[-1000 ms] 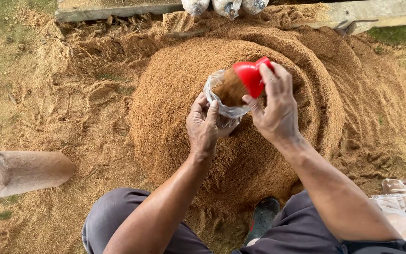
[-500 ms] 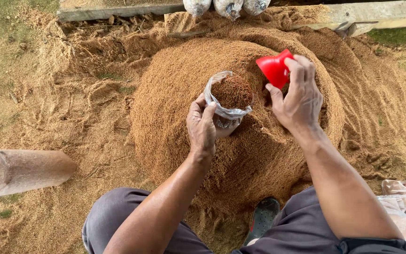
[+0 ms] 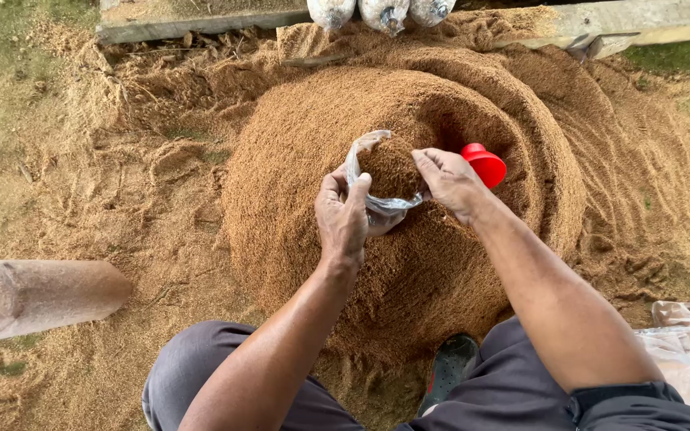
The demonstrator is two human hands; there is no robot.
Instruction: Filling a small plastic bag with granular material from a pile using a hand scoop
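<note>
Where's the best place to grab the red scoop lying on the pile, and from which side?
Likely the red scoop's raised rim, from above on the right: it lies on the heap beside the right hand, its lower part hidden. The left hand holds the clear bag open.

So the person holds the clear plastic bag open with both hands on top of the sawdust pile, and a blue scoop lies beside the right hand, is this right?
Not quite: the scoop is red, not blue, as the head view shows. The rest holds: left hand and right hand hold the clear plastic bag open on the sawdust pile.
</note>
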